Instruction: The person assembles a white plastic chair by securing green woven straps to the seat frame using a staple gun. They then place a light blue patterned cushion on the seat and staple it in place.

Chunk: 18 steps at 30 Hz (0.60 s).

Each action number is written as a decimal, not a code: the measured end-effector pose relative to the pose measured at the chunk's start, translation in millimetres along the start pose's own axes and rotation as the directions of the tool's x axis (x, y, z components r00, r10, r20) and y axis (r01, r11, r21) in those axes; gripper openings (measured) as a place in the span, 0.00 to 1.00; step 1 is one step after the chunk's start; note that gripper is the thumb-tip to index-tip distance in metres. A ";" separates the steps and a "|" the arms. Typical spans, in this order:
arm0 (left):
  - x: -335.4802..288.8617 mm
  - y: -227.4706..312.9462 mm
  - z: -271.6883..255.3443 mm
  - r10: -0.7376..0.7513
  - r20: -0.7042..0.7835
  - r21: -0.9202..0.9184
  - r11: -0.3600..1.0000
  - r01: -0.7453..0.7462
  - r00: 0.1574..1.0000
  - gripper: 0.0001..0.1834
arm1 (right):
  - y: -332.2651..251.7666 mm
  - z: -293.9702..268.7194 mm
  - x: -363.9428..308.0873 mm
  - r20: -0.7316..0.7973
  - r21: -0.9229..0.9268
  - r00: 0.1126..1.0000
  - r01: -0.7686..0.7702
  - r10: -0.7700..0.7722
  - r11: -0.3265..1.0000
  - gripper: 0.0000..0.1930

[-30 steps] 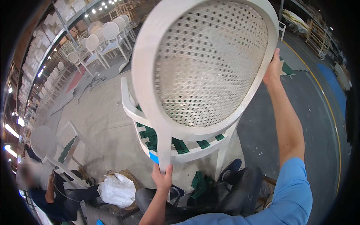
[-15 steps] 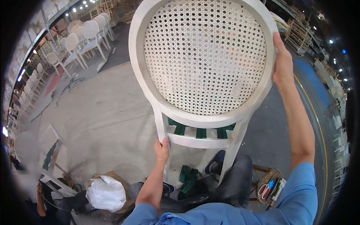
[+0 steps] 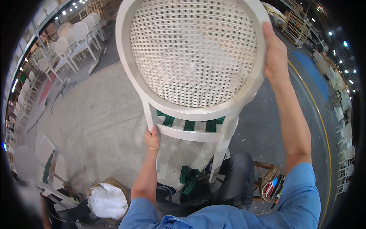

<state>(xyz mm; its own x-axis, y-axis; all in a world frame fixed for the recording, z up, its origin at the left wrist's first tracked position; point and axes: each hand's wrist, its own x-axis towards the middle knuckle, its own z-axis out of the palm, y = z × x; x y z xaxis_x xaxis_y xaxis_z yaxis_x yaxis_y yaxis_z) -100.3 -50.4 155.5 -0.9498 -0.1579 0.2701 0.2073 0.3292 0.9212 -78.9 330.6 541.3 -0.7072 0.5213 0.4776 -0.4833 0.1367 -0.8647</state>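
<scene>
A white chair (image 3: 190, 113) with a round woven-cane back (image 3: 194, 49) stands upright before me, its back toward me. My right hand (image 3: 276, 53) grips the right edge of the round frame, thumb lying along the rim. Lower down, my left hand (image 3: 152, 139) is wrapped round the chair's left rear upright, just beside the lower rail. Dark green webbing straps (image 3: 189, 125) cross the seat frame beneath the cane back. The chair's front legs are mostly hidden.
Green webbing (image 3: 189, 177) lies on the floor by my feet. Scissors (image 3: 268, 189) and tools rest on a stool at my right. White cloth or plastic (image 3: 108, 201) sits at lower left, near another person and a chair frame (image 3: 57, 187). White chairs (image 3: 81, 34) stand far left.
The chair has shifted a little left and toward me in the view, with both my hands still holding it. The person at lower left has moved slightly.
</scene>
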 end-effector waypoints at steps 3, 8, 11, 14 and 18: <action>30.4 8.6 -22.0 -0.064 0.012 0.215 0.975 0.060 0.998 0.34 | -8.8 30.7 3.4 0.105 -0.083 0.994 -0.035 0.043 0.996 0.33; 4.4 36.0 -47.0 -0.094 -0.002 0.175 0.980 0.093 0.996 0.37 | -18.7 71.4 0.7 0.230 -0.377 0.964 0.217 -0.136 0.900 0.23; -116.8 89.6 -21.7 0.013 0.417 -0.111 0.993 0.037 0.909 0.42 | -45.8 80.6 -25.2 0.236 -0.439 0.968 0.186 -0.087 0.879 0.22; -124.1 121.0 -39.1 -0.237 0.324 0.194 0.964 0.181 0.916 0.45 | -49.9 101.3 -43.1 0.300 -0.299 0.942 0.241 -0.149 0.923 0.27; -106.2 125.5 -49.1 -0.215 0.275 0.310 0.942 0.125 0.937 0.33 | -29.6 121.9 -41.7 0.160 -0.185 0.884 0.464 -0.439 0.866 0.30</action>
<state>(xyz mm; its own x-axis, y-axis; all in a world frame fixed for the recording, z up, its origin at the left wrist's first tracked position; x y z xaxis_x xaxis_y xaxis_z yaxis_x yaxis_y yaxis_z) 38.0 -38.0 256.2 -0.9991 0.0375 -0.0216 0.0041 0.5794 0.8151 -98.0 202.1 565.9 -0.4958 0.2659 0.8267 -0.6510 0.5163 -0.5564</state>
